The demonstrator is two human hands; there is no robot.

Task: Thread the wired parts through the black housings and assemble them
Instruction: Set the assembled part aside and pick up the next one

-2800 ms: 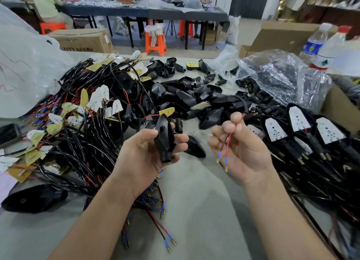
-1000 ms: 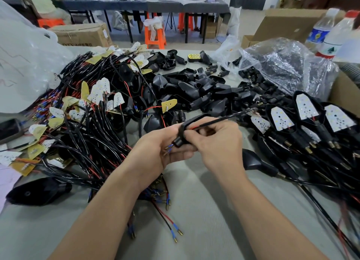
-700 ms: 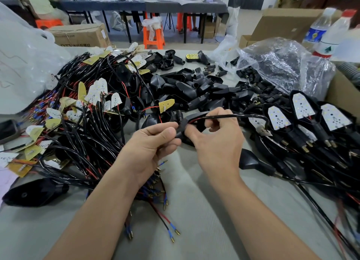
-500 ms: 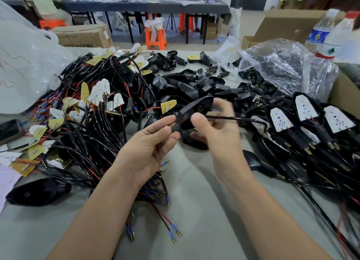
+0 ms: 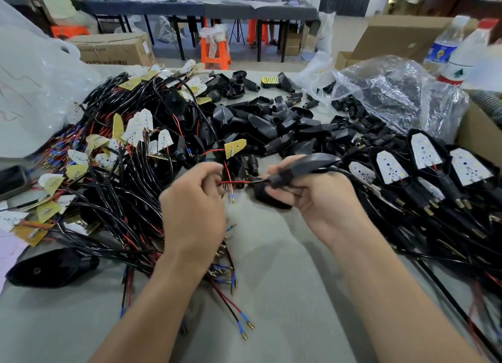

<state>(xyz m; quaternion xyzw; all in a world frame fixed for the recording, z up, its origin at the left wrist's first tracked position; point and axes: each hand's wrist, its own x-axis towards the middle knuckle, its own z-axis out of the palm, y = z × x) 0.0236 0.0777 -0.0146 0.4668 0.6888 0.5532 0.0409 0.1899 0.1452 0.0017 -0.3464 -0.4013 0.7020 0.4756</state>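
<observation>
My right hand [image 5: 315,197] grips a black housing [image 5: 307,164], its narrow stem pointing left. A red and a black wire [image 5: 236,182] come out of that stem and run left to my left hand [image 5: 194,199], which pinches them. A black sheathed cable [image 5: 342,171] leaves the housing's wide end toward the right. Another empty black housing [image 5: 271,199] lies on the table under my right hand.
A tangle of wired LED boards [image 5: 114,156] covers the left. Loose black housings [image 5: 271,129] are heaped at the centre back. Assembled units [image 5: 423,172] lie in rows on the right. A plastic bag [image 5: 394,91], bottles [image 5: 461,55] and a cardboard box [image 5: 480,134] stand beyond.
My hands have drawn apart. The left hand moved left with the wire ends, which now show red and black out of the housing's stem. The right hand holds the housing further right.
</observation>
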